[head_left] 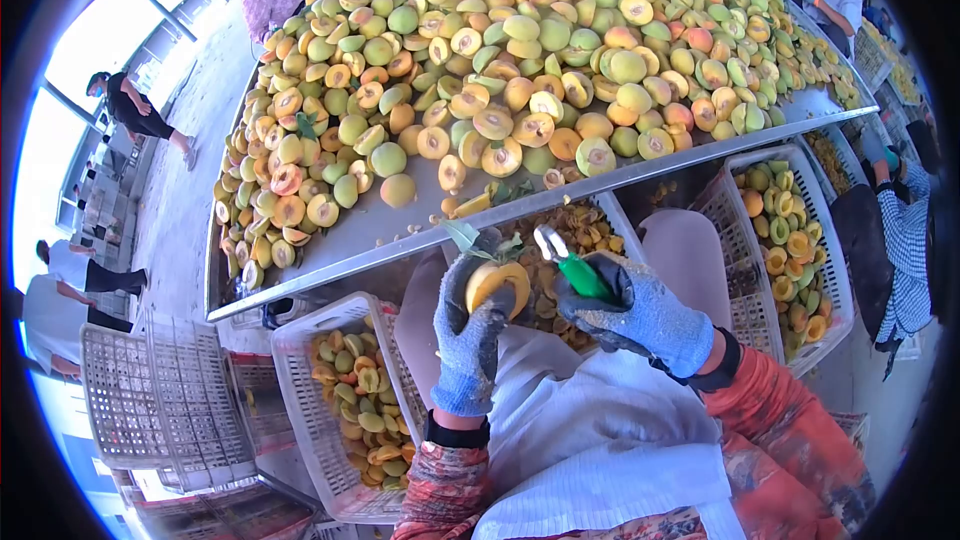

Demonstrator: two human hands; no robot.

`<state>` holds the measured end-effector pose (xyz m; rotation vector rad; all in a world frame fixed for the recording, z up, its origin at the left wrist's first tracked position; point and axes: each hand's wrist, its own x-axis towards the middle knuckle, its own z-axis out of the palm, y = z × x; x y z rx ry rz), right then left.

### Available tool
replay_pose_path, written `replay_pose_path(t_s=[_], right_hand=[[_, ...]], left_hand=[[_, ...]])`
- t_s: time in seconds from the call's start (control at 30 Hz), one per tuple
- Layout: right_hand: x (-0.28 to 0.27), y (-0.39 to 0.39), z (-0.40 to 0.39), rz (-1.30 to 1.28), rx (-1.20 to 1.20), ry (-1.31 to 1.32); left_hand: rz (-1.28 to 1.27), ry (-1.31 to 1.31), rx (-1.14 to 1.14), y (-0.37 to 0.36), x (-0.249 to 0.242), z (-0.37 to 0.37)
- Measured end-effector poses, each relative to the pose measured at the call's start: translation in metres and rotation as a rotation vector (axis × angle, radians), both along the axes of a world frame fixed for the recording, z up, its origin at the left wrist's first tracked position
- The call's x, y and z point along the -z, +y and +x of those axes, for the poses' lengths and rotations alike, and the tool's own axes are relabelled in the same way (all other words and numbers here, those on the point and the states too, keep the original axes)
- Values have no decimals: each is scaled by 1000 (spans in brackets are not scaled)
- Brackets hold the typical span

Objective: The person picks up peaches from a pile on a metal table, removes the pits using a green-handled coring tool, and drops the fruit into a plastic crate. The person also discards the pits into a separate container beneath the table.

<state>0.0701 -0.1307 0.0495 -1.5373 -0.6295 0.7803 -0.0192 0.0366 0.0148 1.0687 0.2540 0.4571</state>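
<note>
The left hand (466, 340) is pinching a fruit (486, 285); the right hand (645, 315) is gripping a green tool (582, 278) beside it. Firm, gentle pinching is probably helping, fingertips lying clear of the metal tip (545, 242). Beyond, the table (355, 235) is bearing many fruits.

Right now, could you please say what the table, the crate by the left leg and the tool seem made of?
Table: probably metal, by its smooth grey sheen. Crate: pale, matte, likely plastic, given the slotted walls. Tool: glossy green handle, perhaps plastic; shiny, apparently metal tip.
</note>
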Motion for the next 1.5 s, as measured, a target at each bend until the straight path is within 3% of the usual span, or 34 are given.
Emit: replay_pose_path(t_s=[0.1, 0.13, 0.17, 0.23, 0.37, 0.5, 0.6, 0.7, 0.77, 0.9, 1.03, 1.2, 1.27, 1.33, 1.43, 1.5], right_hand=[[5, 5, 2, 69, 256, -470], [0, 8, -1, 122, 281, -494], [0, 12, 0, 120, 281, -492], [-1, 20, 3, 132, 233, -954], [17, 32, 7, 75, 216, -1046], [23, 35, 5, -99, 132, -1128], [19, 32, 6, -168, 122, -1167], [22, 25, 15, -150, -35, -994], [20, 23, 20, -115, -9, -859], [21, 30, 20, -93, 153, -870], [24, 39, 21, -43, 253, -715], [33, 42, 20, -96, 247, -665], [30, 40, 25, -101, 245, -645], [19, 35, 37, 174, 232, 242], [7, 12, 57, 33, 162, 441], [26, 10, 58, 40, 171, 323]], left_hand=[[180, 212, 53, -5, -6, 0], [265, 188, 112, -3, -2, 2], [263, 190, 112, -6, -1, 3], [27, 199, 159, -11, 0, 1], [67, 272, 258, -8, -3, 5], [195, 381, 193, -12, -2, 7], [135, 485, 229, -11, -4, 8], [20, 481, 329, -6, -10, 9], [27, 528, 312, -13, -21, 10], [11, 460, 266, -18, -26, 17], [-115, 332, 241, -17, -20, 20], [30, 368, 205, -15, -15, 20], [-23, 364, 237, -10, -15, 17], [-150, 365, 285, -3, -25, 14], [-198, 263, 276, 7, -22, 10], [-200, 206, 273, 12, -15, 11]])
